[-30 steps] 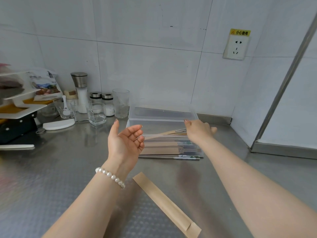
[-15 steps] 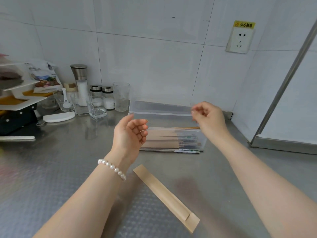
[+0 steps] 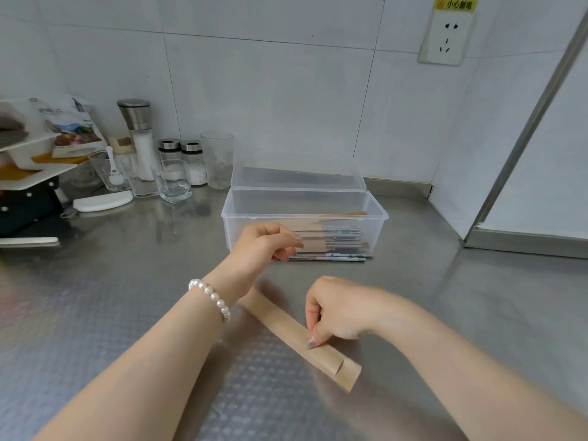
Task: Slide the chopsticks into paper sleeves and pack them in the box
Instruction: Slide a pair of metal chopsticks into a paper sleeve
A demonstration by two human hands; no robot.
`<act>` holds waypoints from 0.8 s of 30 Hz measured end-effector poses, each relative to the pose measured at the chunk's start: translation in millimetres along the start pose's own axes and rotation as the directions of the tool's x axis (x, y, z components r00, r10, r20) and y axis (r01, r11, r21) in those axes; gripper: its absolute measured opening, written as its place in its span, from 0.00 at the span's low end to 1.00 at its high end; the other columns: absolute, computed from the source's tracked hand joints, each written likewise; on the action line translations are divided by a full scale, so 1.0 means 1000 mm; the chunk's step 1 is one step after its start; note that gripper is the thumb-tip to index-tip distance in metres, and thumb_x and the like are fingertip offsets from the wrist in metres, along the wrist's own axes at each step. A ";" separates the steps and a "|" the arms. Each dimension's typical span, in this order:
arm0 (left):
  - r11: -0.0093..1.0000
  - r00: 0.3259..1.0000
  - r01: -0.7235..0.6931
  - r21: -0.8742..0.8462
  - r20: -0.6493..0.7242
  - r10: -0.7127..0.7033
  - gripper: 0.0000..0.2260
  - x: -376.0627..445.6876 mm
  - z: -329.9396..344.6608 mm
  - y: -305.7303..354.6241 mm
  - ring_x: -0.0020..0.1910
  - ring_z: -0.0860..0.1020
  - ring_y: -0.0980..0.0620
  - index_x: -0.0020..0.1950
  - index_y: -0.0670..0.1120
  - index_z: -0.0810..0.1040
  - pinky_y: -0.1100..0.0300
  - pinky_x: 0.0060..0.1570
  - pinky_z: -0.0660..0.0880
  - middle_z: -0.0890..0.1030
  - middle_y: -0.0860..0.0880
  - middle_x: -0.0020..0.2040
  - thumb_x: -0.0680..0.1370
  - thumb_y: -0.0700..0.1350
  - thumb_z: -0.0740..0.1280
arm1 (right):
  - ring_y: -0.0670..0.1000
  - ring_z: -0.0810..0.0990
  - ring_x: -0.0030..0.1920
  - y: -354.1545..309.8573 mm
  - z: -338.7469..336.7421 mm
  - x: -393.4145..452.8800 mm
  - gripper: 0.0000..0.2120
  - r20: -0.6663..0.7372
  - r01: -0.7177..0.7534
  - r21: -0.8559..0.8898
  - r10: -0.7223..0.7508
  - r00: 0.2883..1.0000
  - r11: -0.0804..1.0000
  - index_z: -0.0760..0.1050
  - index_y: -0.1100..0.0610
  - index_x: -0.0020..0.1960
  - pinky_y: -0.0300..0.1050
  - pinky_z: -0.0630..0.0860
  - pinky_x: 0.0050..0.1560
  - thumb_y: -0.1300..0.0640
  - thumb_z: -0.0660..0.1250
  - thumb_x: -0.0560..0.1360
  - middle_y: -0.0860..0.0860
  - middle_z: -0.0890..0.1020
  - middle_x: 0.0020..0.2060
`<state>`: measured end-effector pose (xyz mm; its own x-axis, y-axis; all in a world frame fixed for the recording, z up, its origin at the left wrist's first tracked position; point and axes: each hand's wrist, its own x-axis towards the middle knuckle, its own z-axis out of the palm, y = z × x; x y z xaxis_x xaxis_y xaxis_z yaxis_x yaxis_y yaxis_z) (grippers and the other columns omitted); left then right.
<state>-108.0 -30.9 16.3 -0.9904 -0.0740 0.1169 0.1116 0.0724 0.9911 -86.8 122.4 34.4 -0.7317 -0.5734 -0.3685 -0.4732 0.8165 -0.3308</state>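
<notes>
Nearest, a flat kraft-paper sleeve (image 3: 299, 337) lies diagonally on the steel counter (image 3: 95, 313), whose surface is embossed with a fine diamond grain close in and turns smoother and glossier farther back. The sleeve is a long narrow strip with a folded flap at its near right end. The right hand (image 3: 340, 308) rests over its middle, fingers curled under, and one fingertip (image 3: 310, 342) with a glittery nail presses down on the paper; whether the thumb pinches the edge cannot be told, so this reads as pressing, not a firm grasp.

The sleeve's far end slips under the left wrist, which wears a bracelet (image 3: 211, 297) of round white pearls. The left hand (image 3: 265, 243) hovers beyond, loosely curled, thumb and forefinger drawn close together with nothing clearly between them (the tips are blurred).

Just past that hand, a pair of slim chopsticks (image 3: 331, 256) with pale patterned ends lies on the counter, touching the front wall of the box (image 3: 378, 224). The box is clear, rectangular plastic with rounded corners, its hinged lid (image 3: 299, 179) tipped back toward the tiled wall. Inside, sleeved chopsticks are stacked lengthwise, brown paper to the left, bare ends to the right.

Far left stand glass tumblers (image 3: 171, 183), two small shakers (image 3: 181, 160) and a tall grinder (image 3: 138, 138) with a metal cap.
</notes>
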 end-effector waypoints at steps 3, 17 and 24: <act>0.999 1.000 -0.018 0.044 0.020 0.017 0.09 0.000 0.003 0.000 0.28 0.72 0.57 0.32 0.42 0.76 0.72 0.30 0.68 0.78 0.50 0.29 0.72 0.36 0.67 | 0.49 0.74 0.39 0.002 0.001 0.002 0.03 0.002 0.001 0.050 -0.001 1.000 0.999 0.80 0.53 0.39 0.38 0.69 0.33 0.57 0.73 0.69 0.46 0.74 0.30; 0.732 0.947 -0.287 0.618 0.300 0.118 0.13 -0.015 0.017 -0.005 0.35 0.76 0.57 0.40 0.50 0.81 0.65 0.38 0.72 0.80 0.53 0.35 0.63 0.57 0.76 | 0.49 0.77 0.29 0.051 -0.018 0.003 0.09 -0.209 0.061 0.598 0.082 0.974 0.799 0.74 0.55 0.37 0.41 0.72 0.33 0.65 0.68 0.72 0.52 0.79 0.29; 0.675 0.968 -0.238 0.698 0.223 0.110 0.13 -0.011 0.012 -0.004 0.41 0.73 0.54 0.48 0.52 0.80 0.68 0.39 0.68 0.77 0.54 0.39 0.65 0.47 0.77 | 0.52 0.81 0.28 0.067 -0.030 -0.004 0.08 -0.240 0.109 0.791 0.142 0.960 0.601 0.75 0.61 0.46 0.38 0.77 0.27 0.71 0.67 0.71 0.59 0.81 0.31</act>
<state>-98.1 -18.8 10.3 -0.9651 0.1584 0.2084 0.2538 0.7608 0.5974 -130.5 181.2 39.5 -0.8878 -0.4182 -0.1921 0.0239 0.3750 -0.9267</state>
